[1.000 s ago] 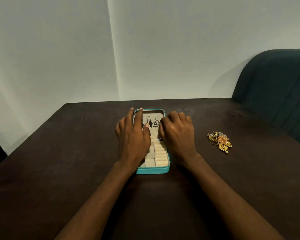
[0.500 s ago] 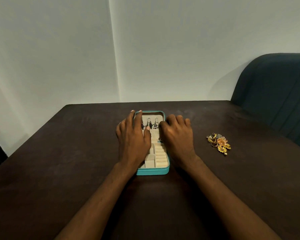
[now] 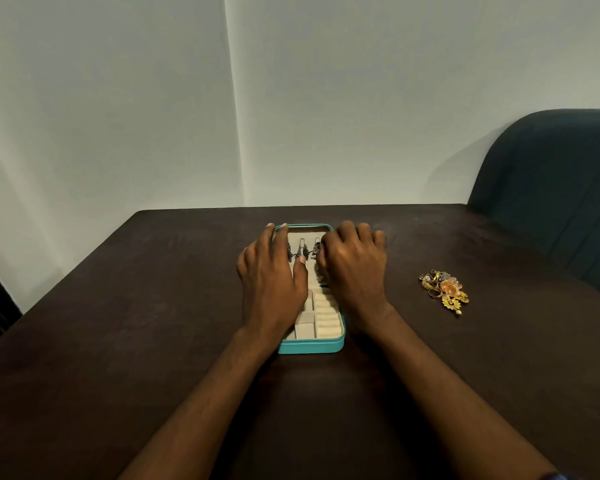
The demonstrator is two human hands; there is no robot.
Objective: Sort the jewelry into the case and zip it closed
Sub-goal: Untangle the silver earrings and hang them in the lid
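Observation:
A teal jewelry case [image 3: 310, 347] lies open on the dark table [image 3: 146, 306], beige inside. Ring rolls and small compartments [image 3: 326, 322] fill its near half. Dark metal pieces [image 3: 302, 252] hang on the hooks in its far half. My left hand [image 3: 271, 282] lies flat over the case's left side, fingers spread, thumb tip just below the dark pieces. My right hand [image 3: 354, 268] covers the right side with fingers curled at the rightmost dark piece; its fingertips are hidden. A pile of gold and orange jewelry [image 3: 445, 291] sits on the table, right of the case.
A dark green upholstered chair back [image 3: 551, 202] stands at the table's far right corner. A pale wall rises behind the table's far edge. Something dark shows at the left border beyond the table.
Both hands stay on the case and have barely shifted. The view has tilted slightly, so the case and jewelry pile sit a little lower in the frame.

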